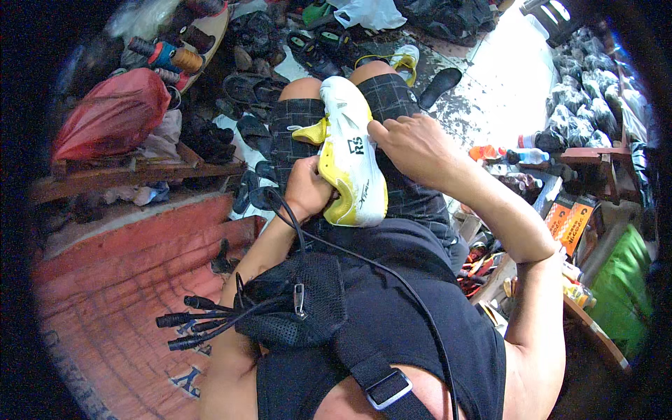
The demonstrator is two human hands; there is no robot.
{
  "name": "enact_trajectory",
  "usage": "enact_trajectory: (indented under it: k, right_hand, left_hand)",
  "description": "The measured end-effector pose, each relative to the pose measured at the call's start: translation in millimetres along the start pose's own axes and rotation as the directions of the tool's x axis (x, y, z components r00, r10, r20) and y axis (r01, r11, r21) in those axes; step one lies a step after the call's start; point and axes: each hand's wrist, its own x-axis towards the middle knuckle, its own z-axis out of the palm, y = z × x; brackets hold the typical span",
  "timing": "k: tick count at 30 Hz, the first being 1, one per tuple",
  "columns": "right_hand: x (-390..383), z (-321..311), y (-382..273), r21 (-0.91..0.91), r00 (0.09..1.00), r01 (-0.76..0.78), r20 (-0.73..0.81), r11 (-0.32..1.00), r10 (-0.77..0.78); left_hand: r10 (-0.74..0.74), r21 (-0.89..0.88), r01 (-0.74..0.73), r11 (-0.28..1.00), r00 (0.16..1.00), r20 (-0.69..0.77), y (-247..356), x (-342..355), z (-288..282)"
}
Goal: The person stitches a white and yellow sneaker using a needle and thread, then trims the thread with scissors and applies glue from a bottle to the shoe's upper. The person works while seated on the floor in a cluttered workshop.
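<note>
A white and yellow sneaker [360, 185] lies lengthwise over my lap on plaid shorts, its yellow tongue sticking out to the left. My left hand [309, 183] grips the sneaker's left side by the yellow opening. My right hand [406, 140] is closed at the sneaker's right edge, fingertips against it; whatever they pinch is hidden. A black mesh pouch [294, 301] with cables rests on my front, and a cable passes just below my left hand.
Thread spools [185, 59] and a red plastic bag [105, 115] sit on a wooden shelf at left. Footwear [311, 52] lies on the floor beyond my knees. Bagged items [581, 101], orange boxes [577, 217] and a green cloth [623, 287] crowd the right side.
</note>
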Motion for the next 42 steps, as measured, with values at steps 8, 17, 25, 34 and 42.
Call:
enact_trajectory:
  k: [8,17,25,34,42]
  right_hand:
    - [-26,-9,56,0.059,0.836,-0.426,0.406,0.903,0.369]
    - [0,-14,43,0.011,0.970,-0.094,0.226,0.996,0.089]
    - [-3,-16,33,0.150,0.980,0.101,0.153,0.984,-0.124]
    - [-9,-17,16,-0.074,0.968,-0.005,0.252,0.997,0.023]
    - [-14,-5,7,-0.052,0.997,-0.040,-0.062,0.998,0.036]
  left_hand:
    - [0.093,0.032,-0.089,0.995,0.981,-0.169,2,-11,-5]
    - [0.122,-0.373,-0.194,0.908,0.971,-0.207,-22,-19,-10]
    - [-0.084,-0.890,-0.221,0.400,0.958,-0.275,-10,-24,-5]
    - [-0.169,-0.690,0.132,0.712,0.986,0.015,-15,-32,-9]
    - [-0.191,-0.663,0.174,0.728,0.980,0.047,-13,-30,-5]
